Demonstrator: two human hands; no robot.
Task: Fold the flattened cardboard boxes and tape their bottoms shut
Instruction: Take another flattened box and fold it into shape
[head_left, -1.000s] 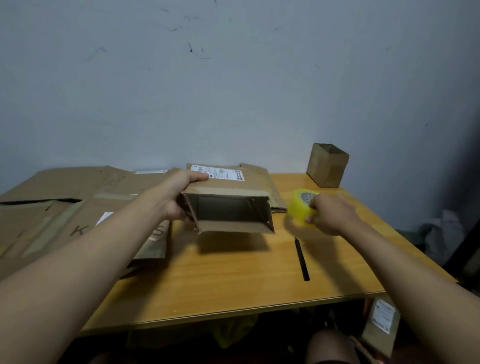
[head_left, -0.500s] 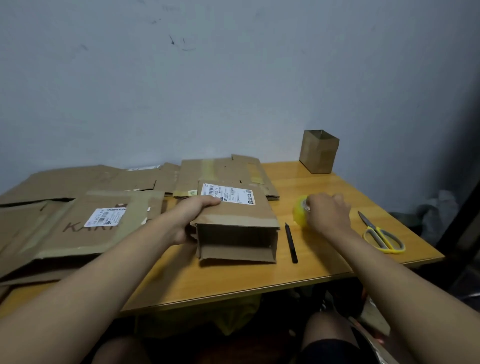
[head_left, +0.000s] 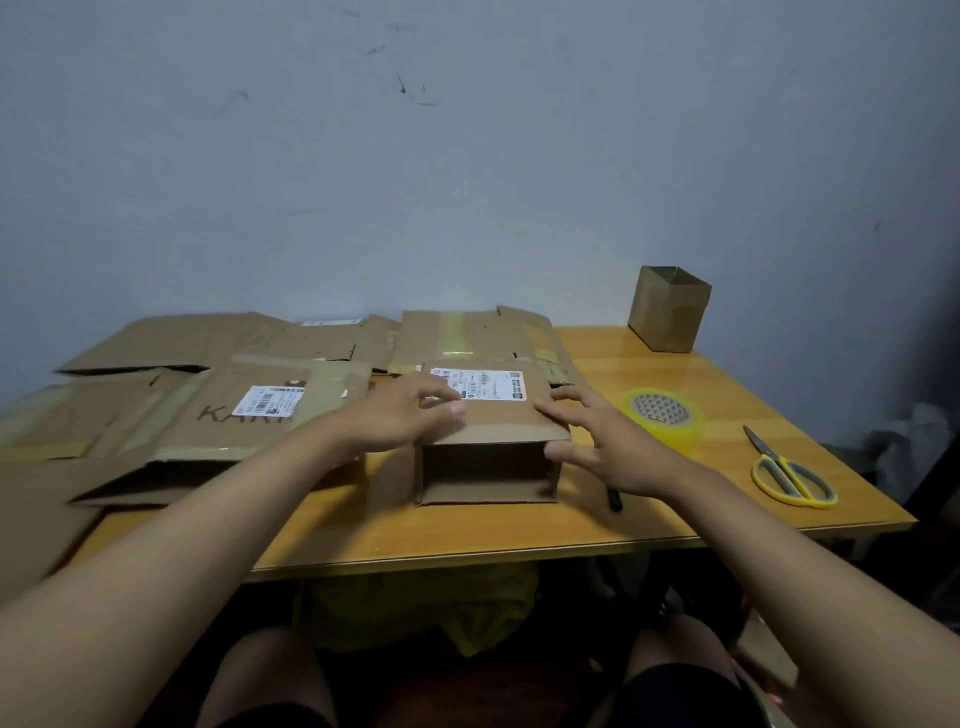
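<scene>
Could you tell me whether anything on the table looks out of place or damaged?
Nothing stands out. Both hands rest on the box, which lies on its side; the tape roll and scissors lie flat beside it.

The right hand (head_left: 602, 447) covers the box's (head_left: 488, 457) right wall and most of a black pen (head_left: 614, 500) at 3 o'clock of it. The left hand (head_left: 400, 421) hides the label's (head_left: 480, 384) left end; its print is too small to read. The flattened cardboard (head_left: 156, 415) runs off the picture's left edge.
</scene>
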